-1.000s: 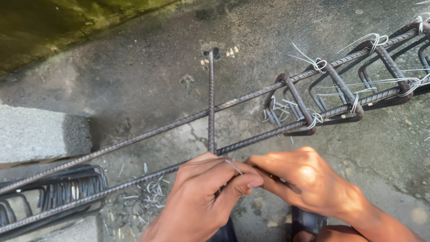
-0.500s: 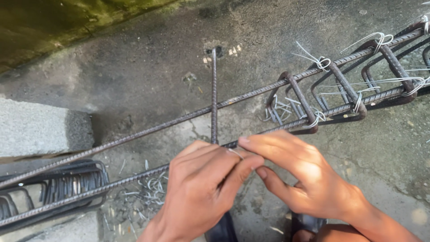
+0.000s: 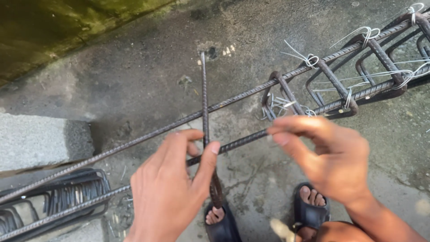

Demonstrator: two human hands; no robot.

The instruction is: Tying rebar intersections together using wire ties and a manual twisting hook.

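Two long ribbed steel bars (image 3: 251,92) run diagonally from lower left to upper right. A bent stirrup bar (image 3: 204,94) stands upright across them. My left hand (image 3: 172,188) pinches the stirrup where it crosses the nearer long bar (image 3: 242,142). My right hand (image 3: 331,159) is just right of that crossing, thumb and forefinger pinched near the nearer bar; whether they hold a wire I cannot tell. Several stirrups (image 3: 331,80) sit tied with thin wire (image 3: 309,58) farther right.
A bundle of loose stirrups (image 3: 62,195) hangs on the bars at lower left. A concrete block (image 3: 40,139) lies at the left and a mossy wall (image 3: 67,27) behind. My sandalled feet (image 3: 309,206) stand on the concrete floor below the bars.
My hands were close together at the crossing. My right hand has pulled away to the right and up, while my left hand stays on the stirrup.
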